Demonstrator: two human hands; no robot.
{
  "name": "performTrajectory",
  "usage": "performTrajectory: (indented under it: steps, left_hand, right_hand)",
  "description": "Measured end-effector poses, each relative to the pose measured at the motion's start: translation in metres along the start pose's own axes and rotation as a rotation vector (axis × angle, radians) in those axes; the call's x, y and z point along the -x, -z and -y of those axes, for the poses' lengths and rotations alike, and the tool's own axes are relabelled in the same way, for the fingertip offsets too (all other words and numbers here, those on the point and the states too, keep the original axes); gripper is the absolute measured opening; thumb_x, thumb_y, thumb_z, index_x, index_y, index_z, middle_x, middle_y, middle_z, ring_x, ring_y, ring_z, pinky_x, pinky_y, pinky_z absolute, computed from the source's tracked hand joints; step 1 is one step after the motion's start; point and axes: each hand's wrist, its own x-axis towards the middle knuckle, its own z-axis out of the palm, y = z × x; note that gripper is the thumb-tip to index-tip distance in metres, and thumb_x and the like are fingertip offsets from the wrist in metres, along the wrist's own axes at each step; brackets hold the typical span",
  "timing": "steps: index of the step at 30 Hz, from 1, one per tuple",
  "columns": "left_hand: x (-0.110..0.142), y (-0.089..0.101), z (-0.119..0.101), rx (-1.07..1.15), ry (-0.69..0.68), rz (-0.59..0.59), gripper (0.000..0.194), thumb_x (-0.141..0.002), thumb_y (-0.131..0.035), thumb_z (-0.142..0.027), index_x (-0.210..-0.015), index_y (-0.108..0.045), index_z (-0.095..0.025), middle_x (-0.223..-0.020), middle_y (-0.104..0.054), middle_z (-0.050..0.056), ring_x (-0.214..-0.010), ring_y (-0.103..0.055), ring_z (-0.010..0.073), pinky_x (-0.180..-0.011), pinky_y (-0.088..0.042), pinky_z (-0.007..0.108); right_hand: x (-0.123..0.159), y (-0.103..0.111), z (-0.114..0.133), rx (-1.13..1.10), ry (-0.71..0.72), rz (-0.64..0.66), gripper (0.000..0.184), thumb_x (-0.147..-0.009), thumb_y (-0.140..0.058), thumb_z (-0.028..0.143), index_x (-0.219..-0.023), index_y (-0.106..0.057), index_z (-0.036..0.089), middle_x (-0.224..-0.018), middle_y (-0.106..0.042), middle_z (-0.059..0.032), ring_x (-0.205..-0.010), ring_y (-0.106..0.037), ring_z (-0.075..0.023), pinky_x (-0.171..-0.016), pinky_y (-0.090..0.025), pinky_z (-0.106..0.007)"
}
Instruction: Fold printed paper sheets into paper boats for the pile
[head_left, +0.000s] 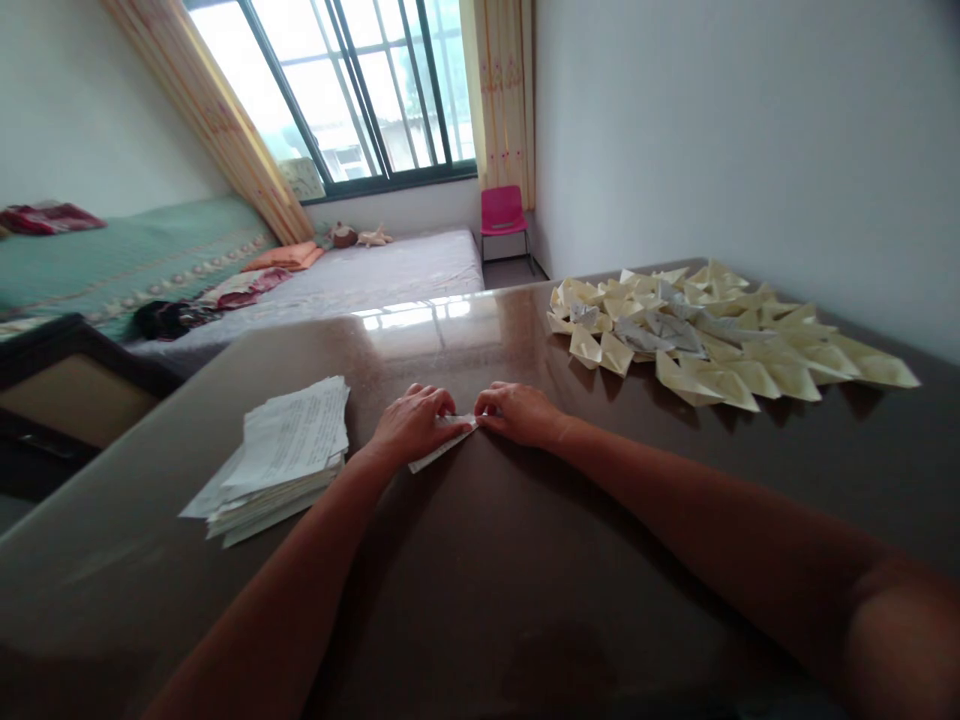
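Note:
A small folded piece of printed paper (442,448) lies on the brown tabletop (480,590) between my hands. My left hand (412,422) pinches it, thumb along its upper edge and fingers curled behind. At the paper's right end, the closed fingertips of my right hand (521,412) grip it too. Part of the paper is hidden under my left hand. Left of my hands sits a stack of printed paper sheets (289,445), its edges uneven. To the far right, many folded paper pieces (720,375), mostly cream with a few white ones, are grouped together.
A white wall (750,130) runs along the table's right side. Beyond the far edge are a bed (420,262) and a pink chair (502,212) below the window (360,90). A dark wooden chair or cabinet (75,400) stands at the left.

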Motion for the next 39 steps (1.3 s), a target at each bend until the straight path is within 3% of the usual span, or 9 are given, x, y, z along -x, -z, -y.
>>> performTrajectory:
  steps: [6, 11, 16, 24, 30, 34, 39]
  left_hand:
    - [-0.004, -0.003, 0.008, 0.061, 0.062, 0.067, 0.046, -0.071, -0.059, -0.065, -0.085, -0.062, -0.022, -0.096, -0.061, 0.006, -0.096, -0.054, 0.0254, -0.078, -0.043, 0.033]
    - [-0.006, -0.002, 0.004, 0.147, 0.210, 0.124, 0.050, -0.065, -0.063, -0.066, -0.089, -0.064, -0.022, -0.087, -0.067, 0.005, -0.083, -0.060, 0.0236, -0.068, -0.043, 0.030]
    - [-0.006, 0.003, 0.001, 0.370, 0.179, 0.163, 0.043, -0.066, -0.066, -0.055, -0.092, -0.071, -0.020, -0.086, -0.071, 0.004, -0.082, -0.063, 0.0220, -0.069, -0.044, 0.028]
    - [0.000, 0.005, -0.001, 0.659, 0.186, 0.002, 0.034, -0.069, -0.066, -0.049, -0.076, -0.070, -0.016, -0.069, -0.065, 0.000, -0.069, -0.057, 0.0157, -0.064, -0.042, 0.026]
    - [0.001, 0.000, -0.006, 0.891, 0.256, -0.011, 0.034, -0.064, -0.073, -0.043, -0.080, -0.065, -0.014, -0.069, -0.063, 0.000, -0.060, -0.054, 0.0122, -0.056, -0.040, 0.023]
    - [0.001, 0.001, -0.004, 0.868, 0.217, -0.025, 0.031, -0.063, -0.073, -0.039, -0.081, -0.065, -0.014, -0.070, -0.064, 0.000, -0.062, -0.056, 0.0126, -0.058, -0.042, 0.024]
    - [0.001, 0.001, 0.001, 0.757, 0.176, -0.096, 0.030, -0.067, -0.071, -0.041, -0.084, -0.066, -0.016, -0.074, -0.066, 0.001, -0.068, -0.057, 0.0144, -0.061, -0.044, 0.025]
  right_hand:
    - [0.000, -0.002, 0.001, 0.008, -0.013, -0.010, 0.020, -0.086, -0.055, 0.036, -0.095, -0.070, 0.027, -0.094, -0.067, -0.0015, -0.077, -0.060, -0.0146, -0.062, -0.036, -0.023]
    - [0.000, -0.004, 0.000, -0.001, 0.000, -0.029, 0.020, -0.086, -0.055, 0.037, -0.094, -0.070, 0.028, -0.093, -0.066, -0.0004, -0.076, -0.061, -0.0142, -0.061, -0.035, -0.023]
    - [-0.001, -0.008, -0.002, -0.037, 0.033, -0.068, 0.019, -0.086, -0.056, 0.037, -0.094, -0.072, 0.029, -0.100, -0.065, -0.0001, -0.080, -0.061, -0.0141, -0.064, -0.037, -0.023]
    - [-0.002, -0.011, -0.003, -0.160, 0.092, -0.164, 0.016, -0.085, -0.061, 0.030, -0.097, -0.070, 0.026, -0.100, -0.067, -0.0002, -0.068, -0.057, -0.0097, -0.067, -0.039, -0.023]
    - [-0.008, -0.016, -0.008, -0.336, 0.041, -0.200, 0.013, -0.083, -0.062, 0.030, -0.089, -0.069, 0.021, -0.079, -0.069, 0.0002, -0.068, -0.059, -0.0114, -0.067, -0.041, -0.023]
    - [-0.014, -0.019, -0.013, -0.553, 0.049, -0.165, 0.012, -0.080, -0.064, 0.026, -0.083, -0.068, 0.015, -0.076, -0.070, -0.0025, -0.068, -0.061, -0.0119, -0.064, -0.043, -0.022]
    - [-0.014, -0.018, -0.012, -0.625, 0.061, -0.140, 0.016, -0.079, -0.065, 0.026, -0.088, -0.071, 0.015, -0.079, -0.071, -0.0035, -0.071, -0.062, -0.0124, -0.067, -0.046, -0.023]
